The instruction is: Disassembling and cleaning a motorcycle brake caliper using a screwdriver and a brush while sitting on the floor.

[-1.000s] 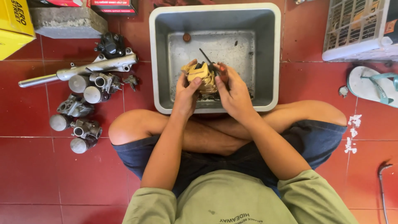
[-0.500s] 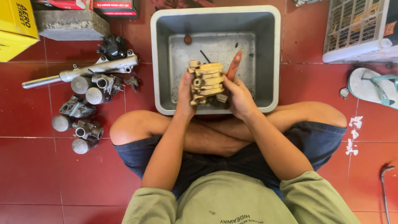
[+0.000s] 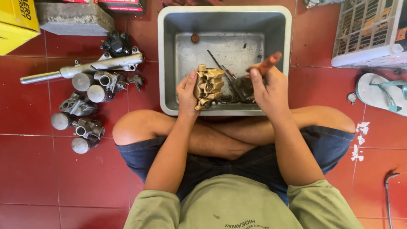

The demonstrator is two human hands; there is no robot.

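L hand (image 3: 188, 92), frame centre, grip closed round a gold caliper body (image 3: 208, 84) over the grey tub (image 3: 167, 63). R hand (image 3: 266, 87), right of it, fist wrapped on an orange-handled tool (image 3: 269, 63). Vs 0.5 s ago: hands now apart, R off the caliper.

Bright, even daylight; sharp focus, soft shadows.

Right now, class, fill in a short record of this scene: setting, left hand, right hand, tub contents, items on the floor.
Setting: person sits cross-legged on red tile floor before a grey tub
Left hand: holds a tan metal part over the tub
Right hand: grips an orange-handled tool
Tub contents: thin dark tool, small round brown piece
Floor, left: cluster of metal parts
Floor, right: sandal, white basket
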